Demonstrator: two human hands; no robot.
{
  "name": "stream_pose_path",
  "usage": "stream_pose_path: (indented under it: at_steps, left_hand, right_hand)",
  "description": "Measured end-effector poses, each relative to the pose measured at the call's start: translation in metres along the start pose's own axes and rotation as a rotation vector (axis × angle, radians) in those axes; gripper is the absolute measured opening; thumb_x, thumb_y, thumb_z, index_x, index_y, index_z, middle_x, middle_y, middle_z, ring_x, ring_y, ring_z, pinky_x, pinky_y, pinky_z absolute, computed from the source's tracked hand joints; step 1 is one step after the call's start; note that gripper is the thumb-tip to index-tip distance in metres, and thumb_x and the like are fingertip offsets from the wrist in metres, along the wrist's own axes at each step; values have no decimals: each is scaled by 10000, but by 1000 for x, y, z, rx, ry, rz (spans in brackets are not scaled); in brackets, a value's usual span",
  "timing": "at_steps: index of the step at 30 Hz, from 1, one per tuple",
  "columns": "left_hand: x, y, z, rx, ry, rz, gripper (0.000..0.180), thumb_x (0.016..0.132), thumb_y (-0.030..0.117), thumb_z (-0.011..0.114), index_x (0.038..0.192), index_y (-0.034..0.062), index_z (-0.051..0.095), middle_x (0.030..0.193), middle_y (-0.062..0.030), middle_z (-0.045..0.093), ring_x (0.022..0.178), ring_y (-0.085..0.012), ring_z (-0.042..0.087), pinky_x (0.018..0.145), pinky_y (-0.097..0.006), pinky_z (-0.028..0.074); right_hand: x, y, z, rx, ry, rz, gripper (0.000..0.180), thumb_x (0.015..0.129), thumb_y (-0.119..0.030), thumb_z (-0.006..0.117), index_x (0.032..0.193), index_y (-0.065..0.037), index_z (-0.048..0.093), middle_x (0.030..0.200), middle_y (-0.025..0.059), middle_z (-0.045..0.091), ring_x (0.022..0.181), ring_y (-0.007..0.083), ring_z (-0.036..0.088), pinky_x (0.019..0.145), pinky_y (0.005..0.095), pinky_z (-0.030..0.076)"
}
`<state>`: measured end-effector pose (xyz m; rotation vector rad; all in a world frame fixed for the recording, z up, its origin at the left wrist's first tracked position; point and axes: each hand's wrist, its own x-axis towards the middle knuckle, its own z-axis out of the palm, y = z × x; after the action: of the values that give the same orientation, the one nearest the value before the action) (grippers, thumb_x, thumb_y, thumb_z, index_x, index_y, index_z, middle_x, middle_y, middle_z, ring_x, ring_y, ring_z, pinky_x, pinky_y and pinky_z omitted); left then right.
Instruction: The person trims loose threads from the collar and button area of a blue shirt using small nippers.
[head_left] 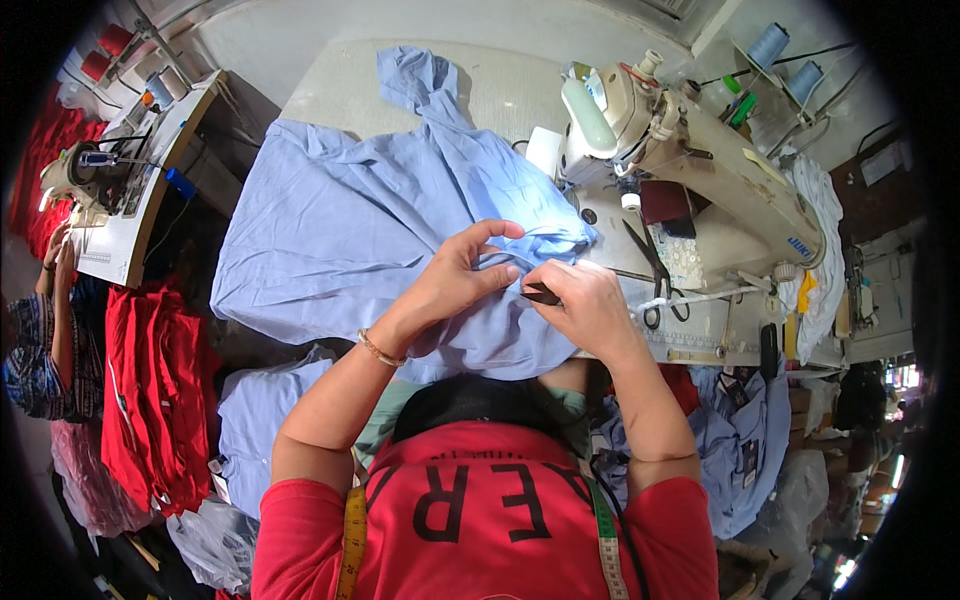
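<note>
A light blue shirt [340, 200] is spread over the sewing table, and its gathered part lies under my hands. My left hand [467, 268] pinches a fold of this cloth between thumb and fingers. Close beside it, my right hand [580, 300] is closed around small black thread snips [541, 294], whose dark tips point toward my left hand. The fingertips of both hands almost meet at the cloth; the exact spot between them is partly hidden.
A sewing machine [690, 150] stands at the right, with black scissors [652, 265] lying before it. Blue thread cones [770, 46] sit behind. Red garments [155, 395] hang at the left, near another person's arm [62, 310] at a second machine [75, 180]. More blue garments [735, 440] lie lower right.
</note>
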<state>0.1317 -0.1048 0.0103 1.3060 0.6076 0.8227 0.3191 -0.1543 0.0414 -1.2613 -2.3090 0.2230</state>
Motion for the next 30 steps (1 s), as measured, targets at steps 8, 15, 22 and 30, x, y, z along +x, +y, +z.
stream_pose_path:
  at_steps: [8, 15, 22, 30]
  left_hand:
    - [-2, -3, 3, 78, 22, -69, 373, 821, 36, 641, 1168, 35, 504, 926, 6, 564, 820, -48, 501, 728, -197, 432]
    - [-8, -12, 0, 21, 109, -25, 378, 821, 42, 643, 1173, 51, 504, 904, 7, 569, 832, -45, 493, 721, -190, 421]
    - [-9, -11, -1, 27, 79, 3, 399, 825, 59, 644, 1194, 57, 492, 879, 21, 565, 808, -40, 487, 706, -183, 409]
    - [-10, -7, 0, 23, 43, -14, 398, 828, 9, 613, 1201, 45, 481, 847, 18, 556, 784, -54, 491, 679, -200, 414]
  right_hand:
    - [-3, -15, 19, -169, 112, -21, 188, 628, -90, 663, 739, -82, 511, 670, 71, 511, 546, 285, 514, 528, 378, 405]
    - [-7, 11, 21, -76, 389, 239, 158, 656, -80, 644, 756, -54, 523, 677, 99, 543, 583, 293, 552, 538, 370, 433]
    - [-15, 22, 4, 181, 190, 574, 195, 768, -167, 680, 871, -39, 574, 737, 93, 604, 594, 185, 570, 513, 296, 415]
    - [-9, 0, 14, 659, 13, 503, 384, 776, -65, 651, 1146, -84, 551, 858, 1, 600, 685, 57, 513, 590, 204, 399]
